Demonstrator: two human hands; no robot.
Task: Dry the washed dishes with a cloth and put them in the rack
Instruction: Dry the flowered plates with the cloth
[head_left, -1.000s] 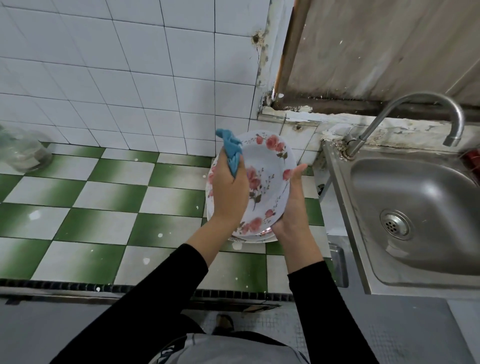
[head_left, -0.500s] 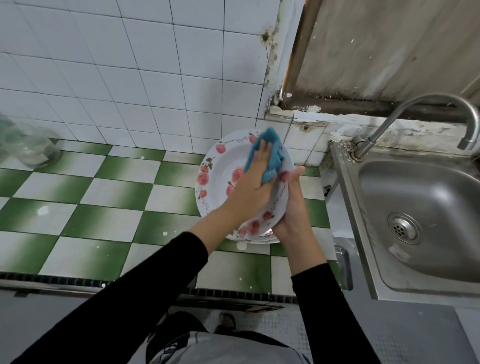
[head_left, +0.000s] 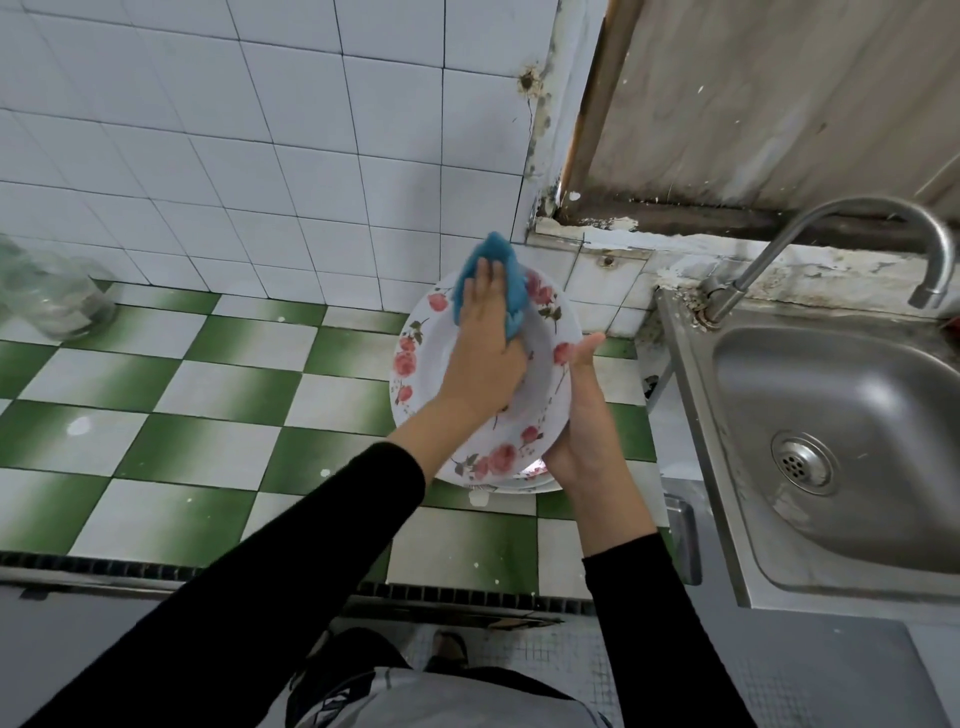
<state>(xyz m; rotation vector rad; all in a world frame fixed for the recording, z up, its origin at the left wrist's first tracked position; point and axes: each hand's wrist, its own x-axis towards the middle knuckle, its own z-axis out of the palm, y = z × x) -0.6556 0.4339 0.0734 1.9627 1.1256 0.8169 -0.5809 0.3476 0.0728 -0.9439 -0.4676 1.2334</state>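
A white plate with pink roses (head_left: 415, 358) is held tilted above the green-and-white checked counter (head_left: 223, 395). My right hand (head_left: 582, 421) grips the plate's lower right rim, thumb along the front edge and fingers hidden behind it. My left hand (head_left: 483, 348) lies on the plate's face with straight fingers and presses a blue cloth (head_left: 511, 291) against its upper part. The cloth sticks out past the fingertips and over the top rim.
Another plate (head_left: 519, 484) lies on the counter just under the held one. A steel sink (head_left: 841, 431) with a curved tap (head_left: 831, 223) is on the right. A glass jar (head_left: 52, 296) stands at the far left by the white tiled wall.
My left hand has slid the cloth across the plate's face, from its right side up to the top rim. The plate stays in my right hand, tipped a little more toward me.
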